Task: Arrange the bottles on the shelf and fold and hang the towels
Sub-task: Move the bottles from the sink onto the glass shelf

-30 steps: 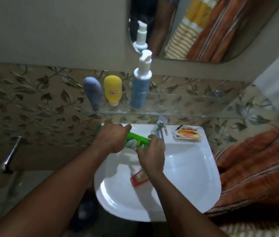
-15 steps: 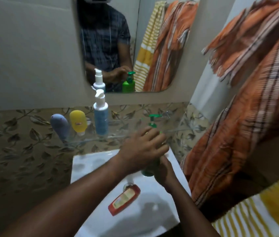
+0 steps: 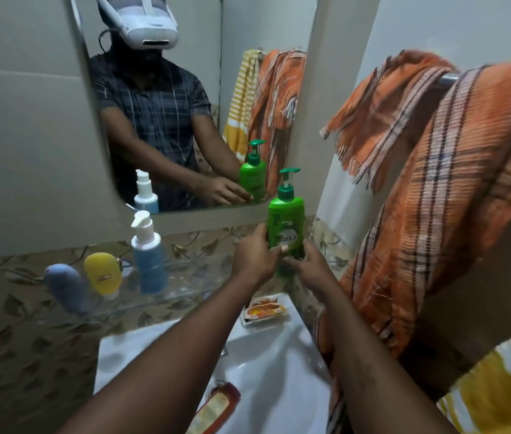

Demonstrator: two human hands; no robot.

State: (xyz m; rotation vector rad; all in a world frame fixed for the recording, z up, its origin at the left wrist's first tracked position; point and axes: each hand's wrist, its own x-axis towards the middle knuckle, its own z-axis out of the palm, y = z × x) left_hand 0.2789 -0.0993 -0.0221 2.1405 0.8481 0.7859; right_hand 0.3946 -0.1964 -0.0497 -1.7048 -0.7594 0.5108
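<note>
A green pump bottle [image 3: 285,219] stands upright at the right end of the glass shelf [image 3: 185,280]. My left hand [image 3: 255,255] grips its lower left side and my right hand [image 3: 310,266] holds its base from the right. On the shelf to the left stand a blue pump bottle [image 3: 148,261], a yellow bottle [image 3: 104,274] and a grey-blue bottle [image 3: 66,289]. A red bottle [image 3: 216,408] lies in the white sink [image 3: 266,371]. An orange striped towel [image 3: 435,183] hangs crumpled over a rail at the right, with a yellow striped towel [image 3: 504,393] below it.
A mirror [image 3: 185,104] above the shelf reflects the person and the towels. A soap packet [image 3: 265,310] lies on the sink's back rim. Leaf-patterned tiles [image 3: 13,339] cover the wall under the shelf.
Both hands lifted the green bottle from the sink, turned it upright and brought it up to the shelf's right end. The view tilted upward and to the right.
</note>
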